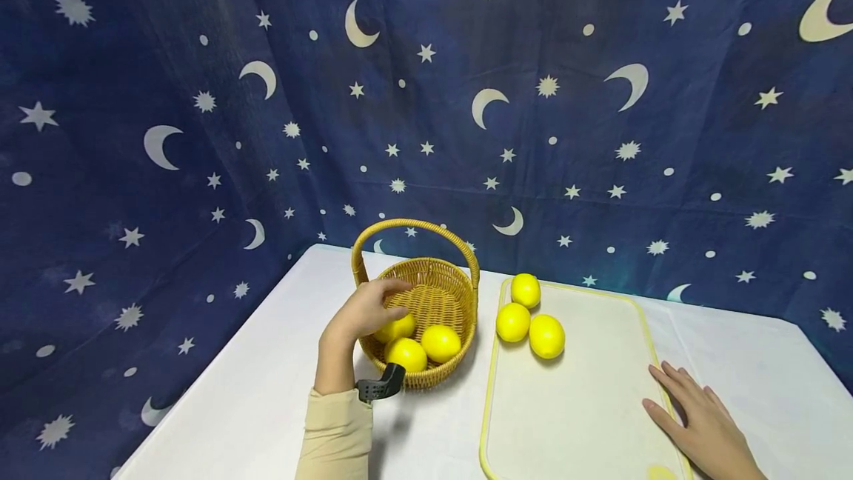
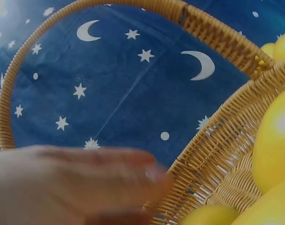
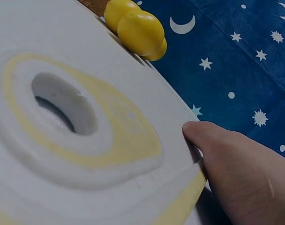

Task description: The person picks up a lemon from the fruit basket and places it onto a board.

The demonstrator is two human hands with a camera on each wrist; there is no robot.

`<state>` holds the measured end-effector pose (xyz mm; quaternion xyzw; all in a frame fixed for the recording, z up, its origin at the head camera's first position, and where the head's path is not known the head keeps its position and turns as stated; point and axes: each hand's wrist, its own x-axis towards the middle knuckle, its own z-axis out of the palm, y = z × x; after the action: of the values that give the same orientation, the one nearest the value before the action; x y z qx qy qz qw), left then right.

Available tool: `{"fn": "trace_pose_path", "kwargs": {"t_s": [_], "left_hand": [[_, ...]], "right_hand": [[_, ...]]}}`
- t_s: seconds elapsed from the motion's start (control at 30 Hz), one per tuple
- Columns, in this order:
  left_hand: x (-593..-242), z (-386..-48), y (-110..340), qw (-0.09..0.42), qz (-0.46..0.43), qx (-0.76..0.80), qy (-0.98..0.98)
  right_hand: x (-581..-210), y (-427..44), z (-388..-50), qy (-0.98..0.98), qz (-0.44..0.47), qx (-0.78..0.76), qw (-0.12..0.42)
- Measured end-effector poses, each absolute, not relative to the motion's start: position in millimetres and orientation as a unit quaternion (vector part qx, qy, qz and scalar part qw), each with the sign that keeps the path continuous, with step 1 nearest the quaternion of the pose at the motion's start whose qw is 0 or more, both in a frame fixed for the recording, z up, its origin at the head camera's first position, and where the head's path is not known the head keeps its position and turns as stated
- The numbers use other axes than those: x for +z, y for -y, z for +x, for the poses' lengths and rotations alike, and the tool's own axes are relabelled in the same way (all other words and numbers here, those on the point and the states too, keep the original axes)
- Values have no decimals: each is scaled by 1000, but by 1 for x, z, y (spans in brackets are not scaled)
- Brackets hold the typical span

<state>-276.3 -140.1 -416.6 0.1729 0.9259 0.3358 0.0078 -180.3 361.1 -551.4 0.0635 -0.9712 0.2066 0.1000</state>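
My left hand (image 1: 369,307) reaches over the left rim of a wicker basket (image 1: 436,302) with a tall handle. Its fingers are loosely extended and nothing shows between them; the left wrist view has the hand (image 2: 81,183) blurred beside the basket wall. Below it in the basket lie three lemons (image 1: 441,343), one partly hidden by the hand. Three more lemons (image 1: 547,337) sit together at the far left corner of a pale cutting board (image 1: 573,406). My right hand (image 1: 703,417) rests with fingers spread at the board's right edge, its thumb (image 3: 198,131) over the rim.
A white cloth covers the table (image 1: 266,369). Behind and to the left hangs a dark blue curtain (image 1: 426,95) with moons and stars. The board has a yellow rim and a round hole (image 3: 63,103) near one corner. A black strap mount (image 1: 383,384) sits on the left wrist.
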Motion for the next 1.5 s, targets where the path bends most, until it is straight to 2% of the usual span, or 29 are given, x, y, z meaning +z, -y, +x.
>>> {"fn": "trace_pose_path", "kwargs": {"t_s": [0.17,0.27,0.87,1.2,1.5], "left_hand": [[-419,-272,140,77,144,256,-953],[-421,-271,138,94,127,240,-958],[-453,-290,128,11,136,312,-940],[-458,-294,129,31,175,312,-933],[-462,-297,126,27,160,316,-935]], "right_hand": [[-552,-362,-181,972,58,206,93],[-553,-362,-181,974,52,205,87],[-551,-361,-179,975,47,202,82],[-550,-361,-179,973,55,203,97],[-549,-360,-181,974,52,201,94]]}}
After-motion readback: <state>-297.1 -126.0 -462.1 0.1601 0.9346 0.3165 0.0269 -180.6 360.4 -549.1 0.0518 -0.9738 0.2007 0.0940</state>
